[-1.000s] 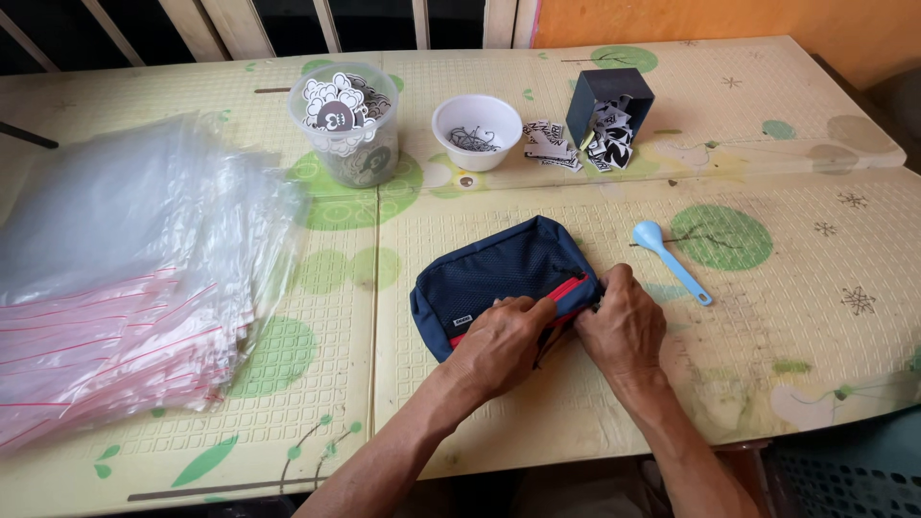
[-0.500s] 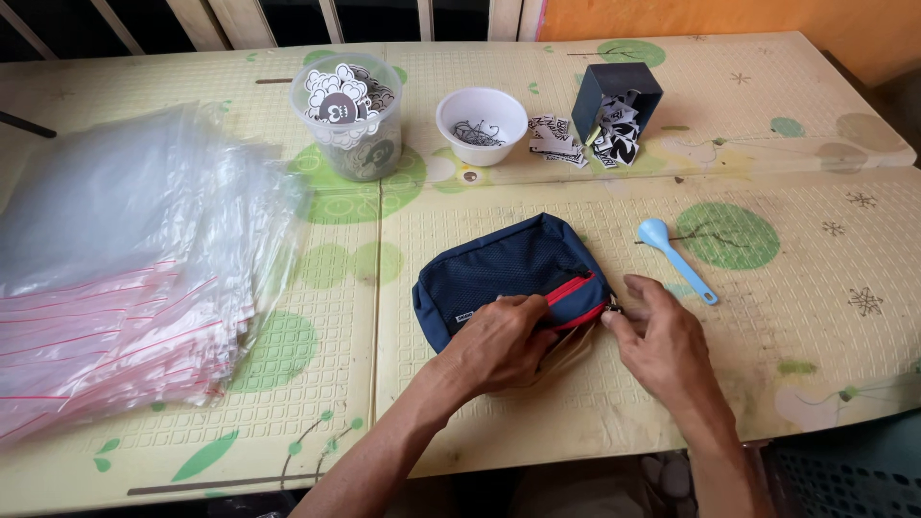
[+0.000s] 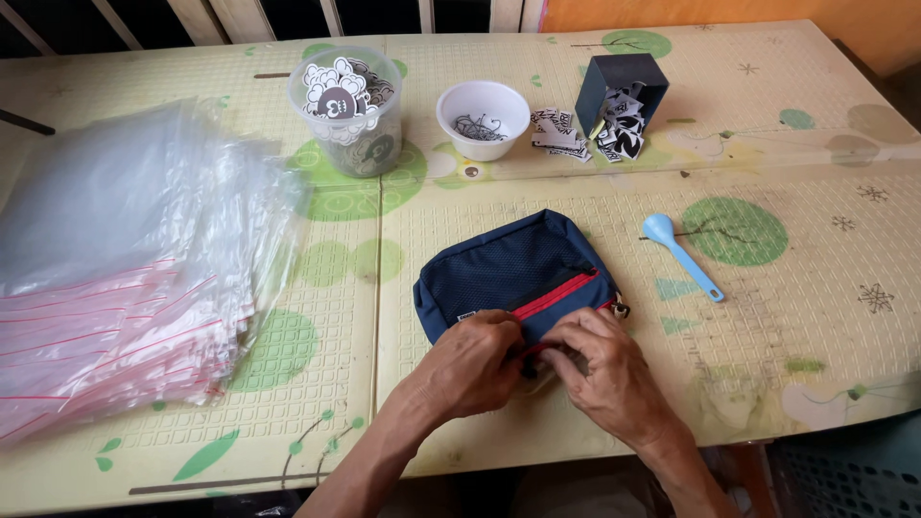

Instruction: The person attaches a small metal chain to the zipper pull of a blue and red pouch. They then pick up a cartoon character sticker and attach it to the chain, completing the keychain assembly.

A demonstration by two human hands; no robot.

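Observation:
A navy blue pouch (image 3: 508,264) with red zipper trim lies on the patterned foam mat (image 3: 595,192) in front of me. My left hand (image 3: 475,360) pinches the pouch's near edge by the red zipper. My right hand (image 3: 609,369) meets it from the right, fingers curled on the same zipper edge. Both hands touch each other over the pouch's front opening. What the fingertips hold beneath is hidden.
A stack of clear zip bags with red strips (image 3: 125,278) covers the left. At the back stand a clear tub of stickers (image 3: 347,110), a white bowl (image 3: 483,118) and a dark box with cards (image 3: 622,96). A light blue spoon (image 3: 681,254) lies right of the pouch.
My right hand has moved left and back onto the pouch's zipper edge, closing up against my left hand. The pouch has stayed put.

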